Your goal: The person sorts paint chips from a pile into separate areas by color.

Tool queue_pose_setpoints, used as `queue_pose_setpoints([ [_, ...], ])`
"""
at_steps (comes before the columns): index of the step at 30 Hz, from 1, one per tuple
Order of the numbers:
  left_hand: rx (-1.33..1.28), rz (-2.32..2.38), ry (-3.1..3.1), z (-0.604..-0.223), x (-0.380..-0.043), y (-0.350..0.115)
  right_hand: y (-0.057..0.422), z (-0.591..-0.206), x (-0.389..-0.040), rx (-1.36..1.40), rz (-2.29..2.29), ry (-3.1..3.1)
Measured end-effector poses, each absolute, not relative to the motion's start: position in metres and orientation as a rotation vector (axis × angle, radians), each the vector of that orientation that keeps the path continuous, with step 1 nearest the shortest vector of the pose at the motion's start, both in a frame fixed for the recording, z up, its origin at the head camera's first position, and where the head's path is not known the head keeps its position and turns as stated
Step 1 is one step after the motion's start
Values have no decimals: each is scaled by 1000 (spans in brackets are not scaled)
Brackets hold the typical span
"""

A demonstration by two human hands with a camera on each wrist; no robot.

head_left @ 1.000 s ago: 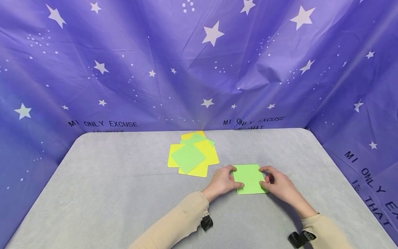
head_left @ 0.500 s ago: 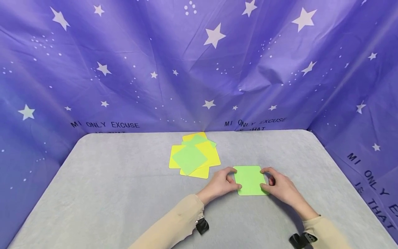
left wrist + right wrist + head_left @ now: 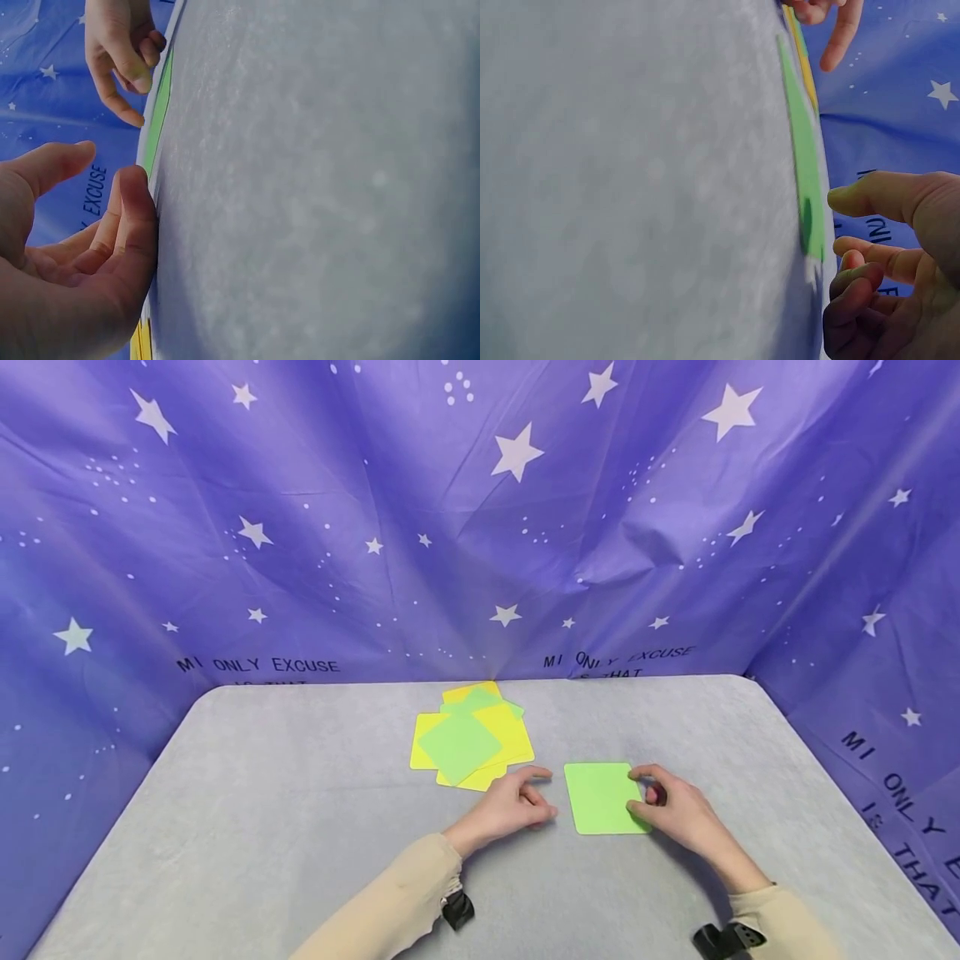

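Note:
A light green square card (image 3: 603, 797) with rounded corners lies flat on the grey table, right of the middle. My left hand (image 3: 504, 806) is off its left side, thumb and index finger spread with nothing between them. At the card's right edge, the thumb and index fingertips of my right hand (image 3: 678, 806) overlap it in the head view. The right wrist view shows that thumb and index finger apart, close over the end of the green card (image 3: 804, 157), while the other fingers are bent. A shadow falls on the card below the thumb.
Behind my left hand, yellow cards (image 3: 512, 735) and green cards (image 3: 459, 745) lie in an overlapping, untidy pile. The grey table (image 3: 247, 827) reaches back to a purple star-patterned curtain (image 3: 420, 485), which also hangs along both sides.
My left hand has let go of the green card's left edge and moved left, away from it. The right hand keeps its place at the right edge, and the card lies where it was.

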State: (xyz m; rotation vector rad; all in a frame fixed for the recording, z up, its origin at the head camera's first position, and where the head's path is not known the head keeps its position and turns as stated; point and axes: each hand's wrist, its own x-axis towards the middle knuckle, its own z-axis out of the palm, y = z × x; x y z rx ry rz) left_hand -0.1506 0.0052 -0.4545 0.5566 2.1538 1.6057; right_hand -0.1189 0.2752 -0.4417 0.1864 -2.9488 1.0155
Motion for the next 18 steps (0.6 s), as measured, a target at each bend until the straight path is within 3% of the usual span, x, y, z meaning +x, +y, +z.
queue_pose_setpoints([
  [18, 533, 1707, 2146, -451, -149, -20, 243, -439, -130, 178, 1257, -2856],
])
